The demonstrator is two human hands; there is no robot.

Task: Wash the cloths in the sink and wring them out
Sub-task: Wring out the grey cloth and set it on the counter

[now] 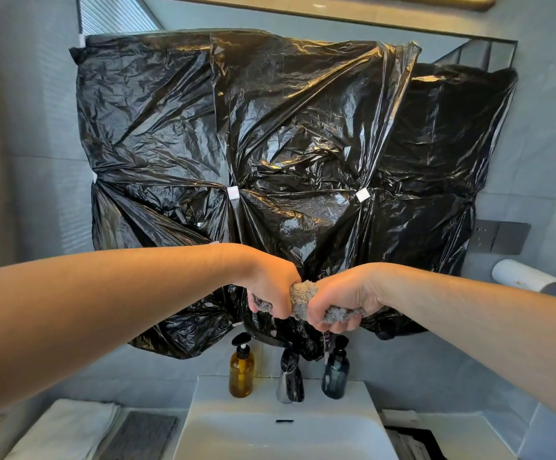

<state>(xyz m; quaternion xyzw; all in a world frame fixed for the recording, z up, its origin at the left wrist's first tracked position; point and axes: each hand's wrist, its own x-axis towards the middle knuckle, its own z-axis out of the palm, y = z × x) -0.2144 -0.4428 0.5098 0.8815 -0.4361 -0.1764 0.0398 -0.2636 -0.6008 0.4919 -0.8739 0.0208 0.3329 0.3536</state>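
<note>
- At the near left, a folded white towel [67, 429] lies on the counter [469, 433], with a dark grey mat [140, 436] flat just beside it on its right.
- An amber pump bottle [242, 370] stands on the back ledge of the white sink [363, 403], left of the tap [290, 380].
- The left hand [270, 290] is raised well above the basin, its fingers [278, 312] curled tight around one end of the grey cloth [303, 297].
- The cloth is bunched into a thick twisted roll between the two fists, which almost touch, in front of the black plastic sheeting [270, 144] taped over the far wall.
- The right hand [343, 300] grips the other end, fingers [333, 327] wrapped under it, with a tuft showing past the palm.
- A dark blue pump bottle [335, 373] stands right of the tap.
- Far right, a white paper roll [525, 277] hangs on the wall.
</note>
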